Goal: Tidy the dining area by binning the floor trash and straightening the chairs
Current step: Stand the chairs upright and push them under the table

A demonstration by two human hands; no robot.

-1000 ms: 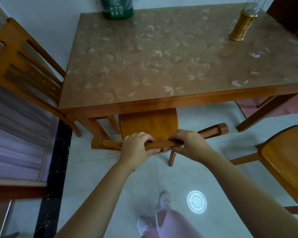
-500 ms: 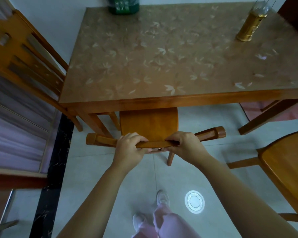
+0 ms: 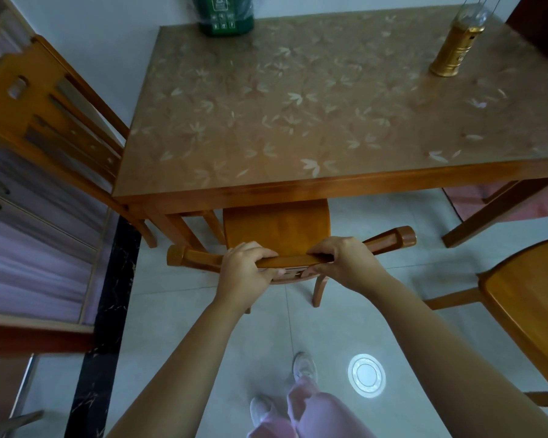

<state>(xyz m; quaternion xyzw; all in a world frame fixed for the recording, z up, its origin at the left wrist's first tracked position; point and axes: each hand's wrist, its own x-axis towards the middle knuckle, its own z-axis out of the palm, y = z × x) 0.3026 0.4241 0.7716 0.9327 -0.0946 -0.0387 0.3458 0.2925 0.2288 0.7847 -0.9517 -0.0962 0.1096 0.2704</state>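
Both my hands are on the middle chair (image 3: 276, 229), which stands at the near edge of the worktop (image 3: 298, 121) with the front of its seat under that edge. My left hand (image 3: 244, 275) grips the top rail (image 3: 389, 238) left of centre, with the fingers curled over the top and the thumb beneath. My right hand (image 3: 344, 263) holds the same rail just right of centre, fingers wrapped over it. The two hands are near each other but apart. The rail lies slightly askew to the worktop's near edge, its right end closer to it than its left.

A second chair (image 3: 45, 115) stands at the worktop's left edge, its slatted back beside the near left corner. A third chair (image 3: 525, 298) sits off the near right corner, well apart from the worktop, with only part of its seat in view. A green bin (image 3: 227, 14) shows at the far edge; I cannot tell whether it stands on the worktop or behind it. A gold lantern (image 3: 456, 49) stands near the far right corner. On the tiled floor (image 3: 178, 327), a pale round patch (image 3: 366, 375) lies near my shoes (image 3: 304, 365).
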